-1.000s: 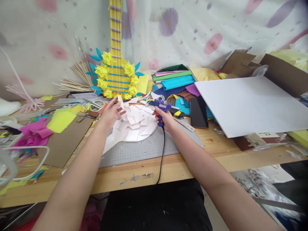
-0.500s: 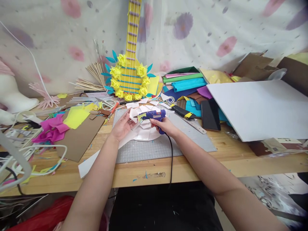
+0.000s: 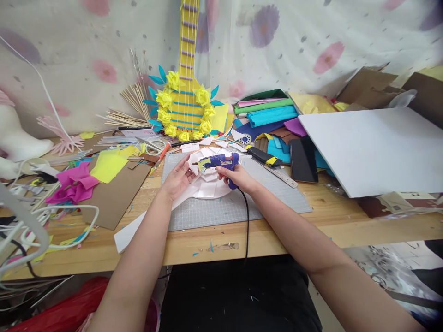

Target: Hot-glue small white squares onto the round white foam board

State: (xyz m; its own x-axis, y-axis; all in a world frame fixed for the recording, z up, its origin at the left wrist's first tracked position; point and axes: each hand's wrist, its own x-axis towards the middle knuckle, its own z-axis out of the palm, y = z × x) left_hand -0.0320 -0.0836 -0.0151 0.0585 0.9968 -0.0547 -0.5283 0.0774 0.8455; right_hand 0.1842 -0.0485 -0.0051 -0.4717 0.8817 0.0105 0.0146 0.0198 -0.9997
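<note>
My right hand point(image 3: 238, 177) is closed round the handle of a blue glue gun point(image 3: 218, 161), its nozzle pointing left. Between the fingers of my left hand point(image 3: 179, 179) is a small white foam board piece point(image 3: 193, 163), right by the nozzle. Whether nozzle and piece touch, I cannot tell. Beneath both hands lies a white guitar-shaped board point(image 3: 207, 190), its long neck reaching toward the lower left under my left forearm. Several white pieces cover its rounded body. It rests on a grey cutting mat point(image 3: 221, 214). The gun's black cord point(image 3: 247, 221) drops over the table edge.
A yellow paper guitar with flowers point(image 3: 187, 110) stands behind. On the right are a utility knife point(image 3: 265, 157), a phone point(image 3: 303, 160) and a big white board point(image 3: 374, 152). Left lie scissors point(image 3: 155, 146), brown cardboard point(image 3: 117, 198) and white cables point(image 3: 62, 210).
The view has shifted slightly. Both hands keep nearly the same pose, with the glue gun's nozzle still beside the white piece.
</note>
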